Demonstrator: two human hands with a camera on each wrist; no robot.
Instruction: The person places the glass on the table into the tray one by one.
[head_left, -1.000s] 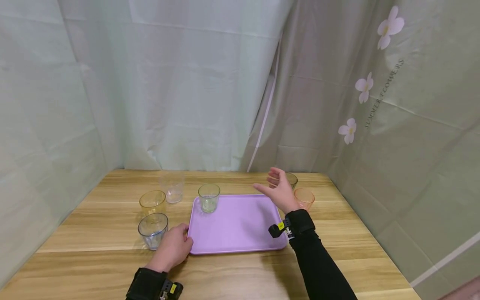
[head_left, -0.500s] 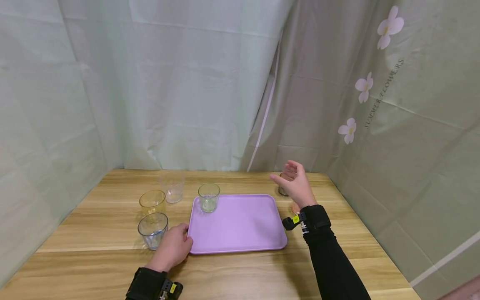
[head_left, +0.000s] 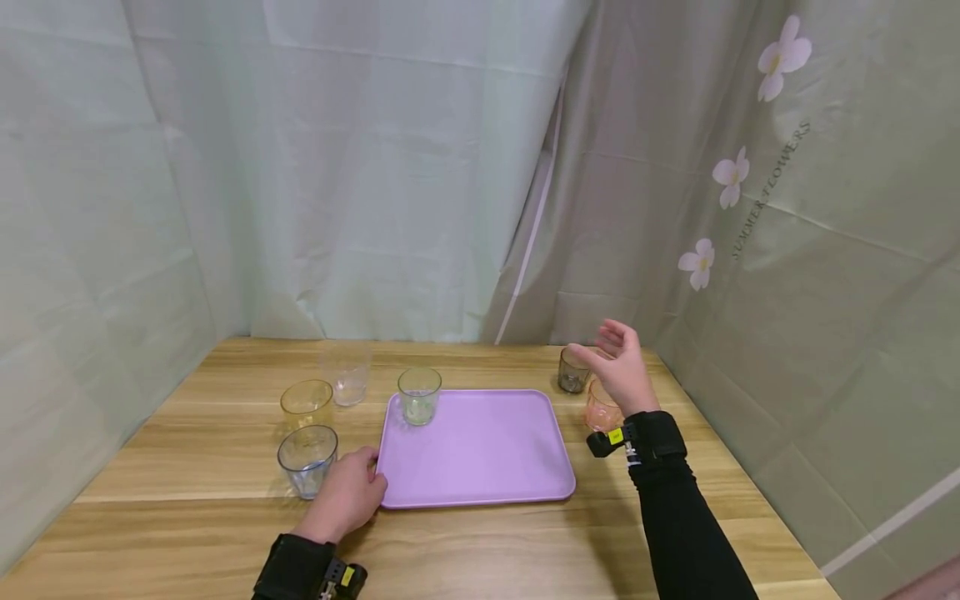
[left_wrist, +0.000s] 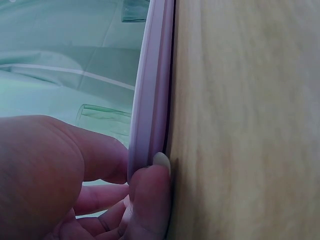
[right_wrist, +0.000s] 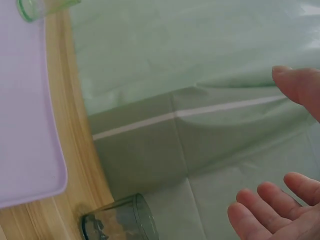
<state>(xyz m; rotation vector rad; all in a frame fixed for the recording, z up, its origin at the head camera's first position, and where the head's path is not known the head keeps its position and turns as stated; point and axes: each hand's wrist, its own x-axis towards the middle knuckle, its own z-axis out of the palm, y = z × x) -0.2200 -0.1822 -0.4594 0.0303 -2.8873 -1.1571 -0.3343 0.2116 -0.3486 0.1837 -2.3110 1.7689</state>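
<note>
A purple tray (head_left: pixel 487 450) lies flat on the wooden table, a green-tinted glass (head_left: pixel 418 400) standing on its far left corner. My left hand (head_left: pixel 348 496) holds the tray's near left edge; the left wrist view has thumb and finger pinching the rim (left_wrist: pixel 150 95). Over the right side of the table my right hand (head_left: pixel 624 373) hovers with fingers and thumb spread, holding nothing. Below and partly behind it stands an orange glass (head_left: pixel 600 410). Just left of that hand is a dark grey glass (head_left: pixel 572 377), also seen low in the right wrist view.
Left of the tray stand a blue glass (head_left: pixel 307 467), a yellow glass (head_left: pixel 306 404) and a clear glass (head_left: pixel 348 379). A pale curtain (head_left: pixel 390 192) hangs along the table's back, and more fabric (head_left: pixel 847 275) walls off the right.
My right hand has moved rightward from above the tray's far right corner to above the orange glass, uncovering the dark grey glass. The left hand and tray stay put.
</note>
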